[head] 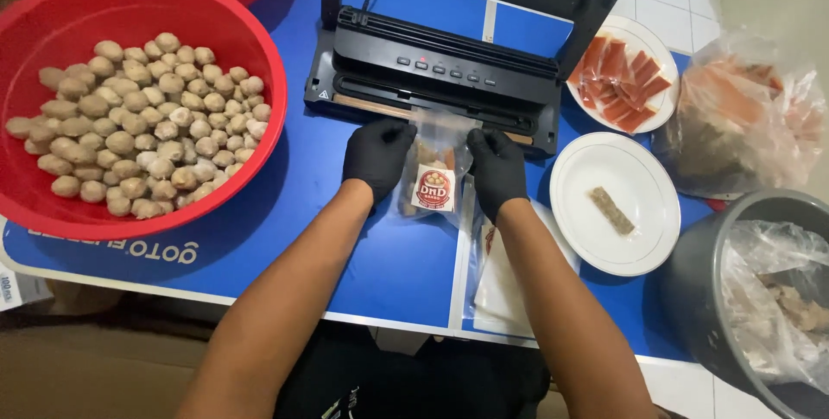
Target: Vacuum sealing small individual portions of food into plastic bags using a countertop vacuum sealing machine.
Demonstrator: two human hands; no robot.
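Pinching the clear plastic food pouch (434, 175) at its top corners, black-gloved left hand (377, 155) and right hand (496, 168) fingers closed on it, feeding its mouth flat into open black vacuum sealer (440, 65) on blue desk (380, 255); red meatball basin (112, 203) left.

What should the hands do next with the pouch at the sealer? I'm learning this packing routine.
Probably ease the clear pouch a little further in, so its open edge lies flat across the sealing strip of the black vacuum sealer. The lid stands open, and the left hand and right hand, both in black gloves, hold the pouch's top corners at the sealer's front edge.
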